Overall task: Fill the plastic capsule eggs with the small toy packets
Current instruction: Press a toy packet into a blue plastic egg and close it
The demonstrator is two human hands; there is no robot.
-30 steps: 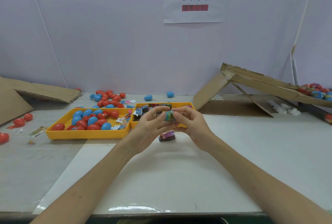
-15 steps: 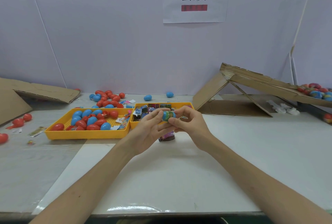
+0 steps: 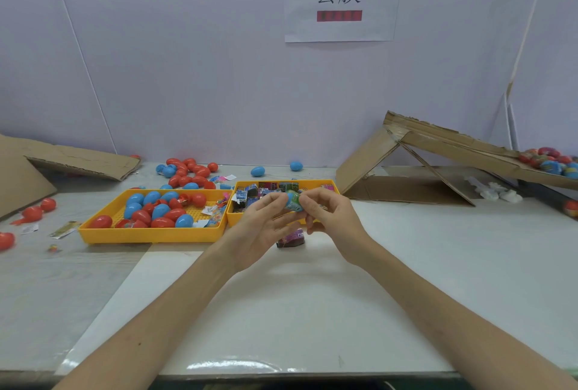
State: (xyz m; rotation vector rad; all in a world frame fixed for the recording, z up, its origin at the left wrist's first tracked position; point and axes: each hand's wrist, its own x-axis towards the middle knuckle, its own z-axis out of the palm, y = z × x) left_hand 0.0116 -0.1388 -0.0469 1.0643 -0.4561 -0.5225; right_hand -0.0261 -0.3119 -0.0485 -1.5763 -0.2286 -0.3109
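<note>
A blue capsule egg [image 3: 293, 201] with a green printed wrap around it is held above the table between both hands. My left hand [image 3: 262, 227] pinches its left end with fingertips and thumb. My right hand [image 3: 328, 217] pinches its right end. Right below the hands a purple and black toy packet [image 3: 291, 239] lies on the white table. Behind the hands a yellow tray [image 3: 328, 184] holds several small toy packets. To its left a larger yellow tray [image 3: 150, 234] holds several red and blue eggs.
Loose red and blue eggs [image 3: 187, 170] lie behind the trays and at the far left [image 3: 31, 213]. A folded cardboard ramp [image 3: 438, 151] stands at the right, with wrapped eggs [image 3: 550, 161] at its far end. Flat cardboard [image 3: 78, 161] lies at the left.
Both hands have stayed together on the egg and risen slightly. The fingers have shifted around the green wrap on the egg. Nothing else has moved.
</note>
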